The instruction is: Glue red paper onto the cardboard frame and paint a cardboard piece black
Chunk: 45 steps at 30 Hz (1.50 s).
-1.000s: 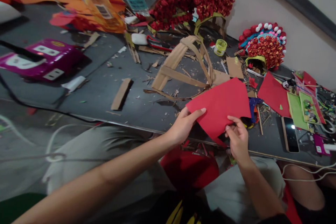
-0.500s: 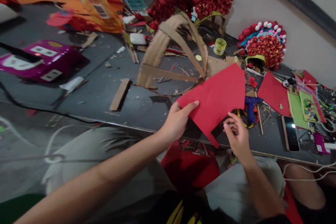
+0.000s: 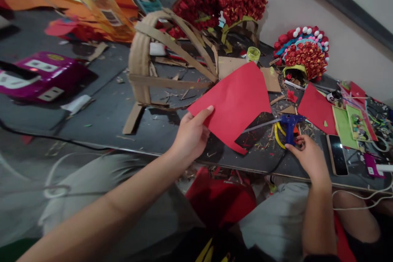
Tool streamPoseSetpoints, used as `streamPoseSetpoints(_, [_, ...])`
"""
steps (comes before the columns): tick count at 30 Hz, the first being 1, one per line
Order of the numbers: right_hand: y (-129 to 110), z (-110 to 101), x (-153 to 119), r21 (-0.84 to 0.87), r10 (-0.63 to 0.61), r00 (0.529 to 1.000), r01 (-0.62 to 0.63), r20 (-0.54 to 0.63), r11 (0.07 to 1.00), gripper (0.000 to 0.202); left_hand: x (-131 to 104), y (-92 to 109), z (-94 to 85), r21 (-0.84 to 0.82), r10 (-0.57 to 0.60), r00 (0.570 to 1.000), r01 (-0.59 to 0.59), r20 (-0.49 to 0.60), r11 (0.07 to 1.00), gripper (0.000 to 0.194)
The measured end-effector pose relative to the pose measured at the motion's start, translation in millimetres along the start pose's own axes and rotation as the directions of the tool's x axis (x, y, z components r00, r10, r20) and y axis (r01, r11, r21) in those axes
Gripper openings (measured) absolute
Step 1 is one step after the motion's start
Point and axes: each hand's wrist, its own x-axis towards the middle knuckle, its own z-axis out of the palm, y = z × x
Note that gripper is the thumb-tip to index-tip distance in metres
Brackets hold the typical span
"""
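Note:
A red paper sheet (image 3: 235,104) with a cut-out notch in its lower right edge is pinched in my left hand (image 3: 192,133), thumb on top. It is tilted above the table's front part and hides the right end of a cardboard-strip frame (image 3: 139,59), which is domed. My right hand (image 3: 308,155) has its thumb and curled fingers around the lower handle of a blue glue gun (image 3: 287,129). A translucent glue stick (image 3: 264,125) sticks out of the gun to the left. Yellow-handled scissors (image 3: 279,136) lie partly under the gun.
Behind stand red petal-covered pieces (image 3: 245,2) and a headdress with white pompoms (image 3: 307,53). A purple power strip (image 3: 46,75) is at left, a phone (image 3: 337,154) at right. Another red sheet (image 3: 317,108) lies near green cards. Cardboard scraps litter the dark table (image 3: 101,127).
My right hand has moved right from beside the red sheet's edge and closed on the glue gun's handle. My left hand has shifted slightly left with the sheet. The cardboard frame has moved left.

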Motion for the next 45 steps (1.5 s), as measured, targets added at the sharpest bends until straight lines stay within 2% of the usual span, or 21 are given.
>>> streamPoseSetpoints(3, [7, 1, 1, 0.064, -0.095, 0.991, 0.089, 0.092, 0.994, 0.042, 2, 1, -0.8, -0.005, -0.027, 0.999, 0.027, -0.028, 1.000, 0.012])
streamPoseSetpoints(5, [9, 2, 3, 0.083, -0.116, 0.986, 0.107, 0.118, 0.991, 0.040, 3, 1, -0.7, -0.002, -0.037, 0.998, 0.037, -0.046, 0.999, 0.014])
streamPoseSetpoints(11, [7, 4, 8, 0.090, -0.109, 0.986, 0.097, 0.129, 0.991, 0.035, 2, 3, 1.7, -0.018, -0.053, 0.996, 0.052, -0.078, 0.998, 0.016])
streamPoseSetpoints(18, [2, 5, 11, 0.130, -0.014, 0.992, -0.003, 0.128, 0.992, 0.032, 3, 3, -0.8, 0.023, -0.049, 0.997, 0.051, -0.060, 0.998, 0.019])
streamPoseSetpoints(27, [-14, 3, 18, -0.144, 0.028, 0.994, -0.013, 0.102, 0.990, 0.016, 0, -3, 7.1, 0.046, 0.053, 0.999, -0.054, 0.010, 0.997, 0.018])
streamPoseSetpoints(31, [-24, -23, 22, -0.239, 0.010, 0.995, 0.014, 0.101, 0.971, 0.016, 3, -2, 7.5, 0.065, 0.091, 0.995, -0.093, 0.034, 0.994, 0.020])
streamPoseSetpoints(38, [-45, -106, 18, -0.615, -0.010, 0.989, 0.098, 0.145, 0.783, 0.017, 8, 2, 3.7, 0.027, 0.128, 0.990, -0.130, 0.063, 0.991, 0.024])
streamPoseSetpoints(41, [-32, -132, 7, -0.673, 0.077, 0.985, 0.047, 0.154, 0.738, 0.014, 9, 3, 3.5, 0.007, 0.120, 0.991, -0.121, 0.052, 0.993, 0.021])
streamPoseSetpoints(45, [12, -156, -11, -0.647, 0.220, 0.967, -0.088, 0.125, 0.758, 0.017, 6, 7, 5.5, -0.021, 0.114, 0.993, -0.113, 0.035, 0.993, 0.018])
